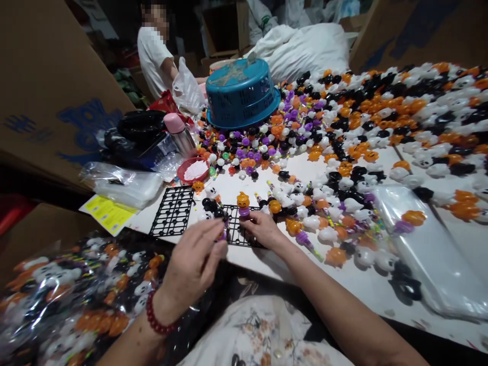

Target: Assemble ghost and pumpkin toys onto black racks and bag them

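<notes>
Pumpkin toy point(243, 200) upright at the black grid point(236, 236); many loose toys point(327, 234) seem left.
My right hand point(265, 230) pinches it; I can't tell if my left hand point(191, 254) grips anything.

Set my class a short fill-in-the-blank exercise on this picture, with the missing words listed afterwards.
1. A dark red beaded bracelet circles the person's ____ wrist.
2. The right hand holds an orange smiling plastic pumpkin piece whose lower part is ____.
3. The silver metal flask has a ____ cap.
4. The large blue perforated plastic basket stands upside ____.

Missing words: left; purple; pink; down.
</notes>
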### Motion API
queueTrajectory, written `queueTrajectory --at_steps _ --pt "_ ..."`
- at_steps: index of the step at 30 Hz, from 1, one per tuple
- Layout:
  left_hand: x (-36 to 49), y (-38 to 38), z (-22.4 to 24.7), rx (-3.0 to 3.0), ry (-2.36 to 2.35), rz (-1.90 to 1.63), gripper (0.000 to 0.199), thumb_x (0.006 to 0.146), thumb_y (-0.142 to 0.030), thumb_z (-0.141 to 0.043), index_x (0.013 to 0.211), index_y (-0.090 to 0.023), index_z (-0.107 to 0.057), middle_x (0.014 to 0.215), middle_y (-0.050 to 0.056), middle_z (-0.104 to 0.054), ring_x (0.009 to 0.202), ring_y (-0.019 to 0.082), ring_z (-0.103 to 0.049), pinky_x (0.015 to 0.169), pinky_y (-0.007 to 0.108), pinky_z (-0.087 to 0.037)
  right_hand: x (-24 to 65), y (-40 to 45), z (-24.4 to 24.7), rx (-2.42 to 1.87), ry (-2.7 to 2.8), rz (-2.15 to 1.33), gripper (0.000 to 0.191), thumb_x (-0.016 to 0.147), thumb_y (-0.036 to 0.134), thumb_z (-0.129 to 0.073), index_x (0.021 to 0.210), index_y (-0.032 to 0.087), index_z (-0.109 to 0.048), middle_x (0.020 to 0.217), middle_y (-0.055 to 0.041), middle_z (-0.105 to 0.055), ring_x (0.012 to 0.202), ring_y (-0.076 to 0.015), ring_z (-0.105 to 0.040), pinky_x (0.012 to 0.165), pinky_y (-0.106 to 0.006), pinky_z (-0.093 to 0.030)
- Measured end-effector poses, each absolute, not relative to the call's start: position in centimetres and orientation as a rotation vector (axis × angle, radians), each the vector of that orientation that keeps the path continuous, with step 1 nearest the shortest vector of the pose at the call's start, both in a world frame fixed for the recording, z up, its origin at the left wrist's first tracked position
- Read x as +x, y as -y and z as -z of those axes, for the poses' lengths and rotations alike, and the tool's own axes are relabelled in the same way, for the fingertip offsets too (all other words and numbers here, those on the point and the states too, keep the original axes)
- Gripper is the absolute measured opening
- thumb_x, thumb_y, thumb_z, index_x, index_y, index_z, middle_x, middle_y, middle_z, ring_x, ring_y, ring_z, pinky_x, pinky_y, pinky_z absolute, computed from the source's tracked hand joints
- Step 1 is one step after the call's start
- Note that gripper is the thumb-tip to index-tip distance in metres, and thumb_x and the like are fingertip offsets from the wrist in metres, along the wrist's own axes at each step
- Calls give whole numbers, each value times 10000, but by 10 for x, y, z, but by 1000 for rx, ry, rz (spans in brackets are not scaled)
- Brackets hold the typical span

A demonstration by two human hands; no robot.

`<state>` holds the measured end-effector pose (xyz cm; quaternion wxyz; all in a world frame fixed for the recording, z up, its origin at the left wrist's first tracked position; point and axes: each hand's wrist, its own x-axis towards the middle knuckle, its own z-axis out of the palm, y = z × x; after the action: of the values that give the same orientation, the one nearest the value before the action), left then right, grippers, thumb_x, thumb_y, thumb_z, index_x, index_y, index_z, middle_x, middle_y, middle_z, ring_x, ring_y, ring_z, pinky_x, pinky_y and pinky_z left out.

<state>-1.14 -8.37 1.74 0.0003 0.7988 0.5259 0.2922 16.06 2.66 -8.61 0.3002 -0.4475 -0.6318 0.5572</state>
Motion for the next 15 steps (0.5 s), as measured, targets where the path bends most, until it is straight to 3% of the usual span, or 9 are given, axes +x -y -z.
queueTrajectory --at_steps 5,11,15 --pt "-30 41 -23 2607 -1612 -680 466 983 -270 -432 1447 -222 -417 1465 104 -490 1378 241 -429 1157 496 -372 142 -42 91 -1237 1729 -1297 181 828 325 -592 931 180 -623 794 -6 -648 732 -158 -553 691 -270 -441" --pt "-34 26 4 2530 -1567 -581 431 1002 -292 -384 1415 -208 -470 1410 99 -546 1333 223 -482 1130 456 -416 120 -63 97 -1121 1770 -1429 140 795 234 -651 919 171 -662 878 -17 -702 831 -175 -603 777 -283 -473" --pt "-35 29 5 2497 -1588 -622 442 1002 -283 -385 1431 -196 -446 1424 106 -526 1342 220 -468 1142 449 -407 117 -65 91 -1094 1889 -1371 256 762 105 -618 1005 176 -654 939 -20 -714 872 -182 -617 803 -283 -473"
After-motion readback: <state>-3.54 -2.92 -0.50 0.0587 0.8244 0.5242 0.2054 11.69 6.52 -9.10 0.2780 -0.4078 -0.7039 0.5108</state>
